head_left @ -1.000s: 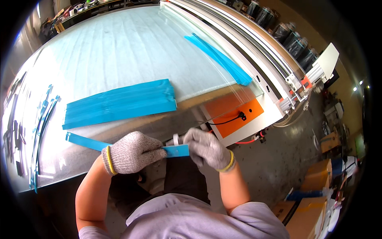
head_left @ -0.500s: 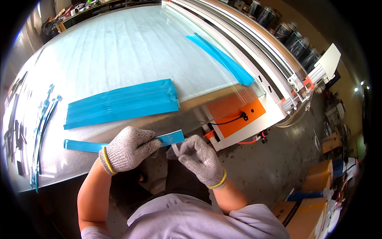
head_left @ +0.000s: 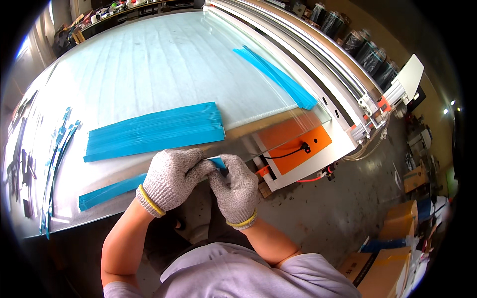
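A glass-topped table (head_left: 149, 64) is bearing a stack of blue strips (head_left: 156, 131). Nearer, the gloved left hand (head_left: 174, 179) is curling tightly around, and the gloved right hand (head_left: 236, 191) is pinching the tip of, a single blue strip (head_left: 109, 192) extending leftward over the glass.

Cardboard boxes (head_left: 390, 273) lie on the grey floor (head_left: 313, 218), with dark plastic-wrapped rolls (head_left: 373, 60) farther back.

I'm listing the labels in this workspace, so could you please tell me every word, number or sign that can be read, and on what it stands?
No readable text.
Front cardboard box, lower right: dark marks, too small and blurred to read.
Blue strip in the left hand: no lettering visible.
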`<state>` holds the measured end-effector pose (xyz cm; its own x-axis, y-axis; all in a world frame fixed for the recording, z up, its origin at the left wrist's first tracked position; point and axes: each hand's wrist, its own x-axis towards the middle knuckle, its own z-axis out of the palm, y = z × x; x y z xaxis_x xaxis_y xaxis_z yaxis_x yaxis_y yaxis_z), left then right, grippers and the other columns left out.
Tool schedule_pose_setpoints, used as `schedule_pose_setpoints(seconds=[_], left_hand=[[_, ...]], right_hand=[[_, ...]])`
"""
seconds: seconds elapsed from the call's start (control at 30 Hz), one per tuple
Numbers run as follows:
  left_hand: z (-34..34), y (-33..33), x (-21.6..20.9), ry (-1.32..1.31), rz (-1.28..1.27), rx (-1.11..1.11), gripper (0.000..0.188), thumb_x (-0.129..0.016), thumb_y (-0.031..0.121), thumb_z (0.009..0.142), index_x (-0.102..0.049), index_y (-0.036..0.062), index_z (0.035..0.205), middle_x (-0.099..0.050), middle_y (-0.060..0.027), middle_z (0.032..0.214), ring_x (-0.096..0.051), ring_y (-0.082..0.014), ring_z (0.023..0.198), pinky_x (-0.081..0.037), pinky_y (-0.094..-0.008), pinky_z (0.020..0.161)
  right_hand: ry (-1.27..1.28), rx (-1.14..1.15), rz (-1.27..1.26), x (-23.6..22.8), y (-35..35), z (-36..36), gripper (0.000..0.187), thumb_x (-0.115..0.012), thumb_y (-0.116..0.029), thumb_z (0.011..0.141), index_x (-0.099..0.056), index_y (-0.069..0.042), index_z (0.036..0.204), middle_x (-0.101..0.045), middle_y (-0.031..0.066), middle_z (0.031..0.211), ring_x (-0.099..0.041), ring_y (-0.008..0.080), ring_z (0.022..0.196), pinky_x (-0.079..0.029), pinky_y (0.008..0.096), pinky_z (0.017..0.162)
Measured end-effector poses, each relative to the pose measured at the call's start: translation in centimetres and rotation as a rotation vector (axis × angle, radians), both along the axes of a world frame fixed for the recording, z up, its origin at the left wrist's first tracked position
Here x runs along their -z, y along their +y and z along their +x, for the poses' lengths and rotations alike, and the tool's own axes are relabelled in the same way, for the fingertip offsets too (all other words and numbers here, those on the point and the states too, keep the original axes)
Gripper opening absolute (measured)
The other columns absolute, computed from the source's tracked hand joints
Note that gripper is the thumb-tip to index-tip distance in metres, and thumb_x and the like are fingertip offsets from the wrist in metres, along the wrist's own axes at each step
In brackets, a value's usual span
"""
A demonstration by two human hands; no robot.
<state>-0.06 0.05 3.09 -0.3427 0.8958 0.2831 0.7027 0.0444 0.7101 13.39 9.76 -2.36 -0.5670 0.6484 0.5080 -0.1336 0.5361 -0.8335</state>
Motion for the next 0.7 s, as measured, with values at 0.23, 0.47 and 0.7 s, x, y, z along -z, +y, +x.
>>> schedule_pose_setpoints(seconds=[0.23,0.47,0.7], left_hand=[[0.8,-0.4,0.0,0.130,0.073,-0.038,0.018,-0.073,0.020,0.089,-0.069,0.0046,0.080,-0.062,-0.0169,0.067,-0.062,-0.0378,0.061,-0.048,-0.0420,0.055],[1.6,-1.2,-0.7,0.222,0.131,-0.037,0.016,-0.072,0.018,0.087,-0.067,0.0055,0.078,-0.062,-0.0159,0.066,-0.063,-0.0380,0.061,-0.048,-0.0432,0.056],[2.1,-1.4,-0.1,0.322,0.216,-0.082,0.014,-0.073,0.017,0.084,-0.066,0.0067,0.078,-0.064,-0.0138,0.068,-0.063,-0.0385,0.063,-0.049,-0.0464,0.059]], right_hand=[[0.041,-0.130,-0.216,0.2,0.0,0.7,0.022,-0.069,0.006,0.087,-0.066,0.000,0.107,-0.066,0.0077,0.090,-0.063,0.0126,0.076,-0.051,0.0260,0.066],[-0.025,-0.279,-0.359,-1.7,0.4,1.9,0.021,-0.073,0.004,0.083,-0.066,-0.001,0.103,-0.066,0.0083,0.089,-0.065,0.0143,0.079,-0.052,0.0271,0.067],[-0.048,0.016,0.171,-2.2,0.8,0.5,0.009,-0.070,-0.001,0.084,-0.063,-0.002,0.089,-0.065,0.0102,0.082,-0.060,0.0218,0.068,-0.050,0.0365,0.064]])
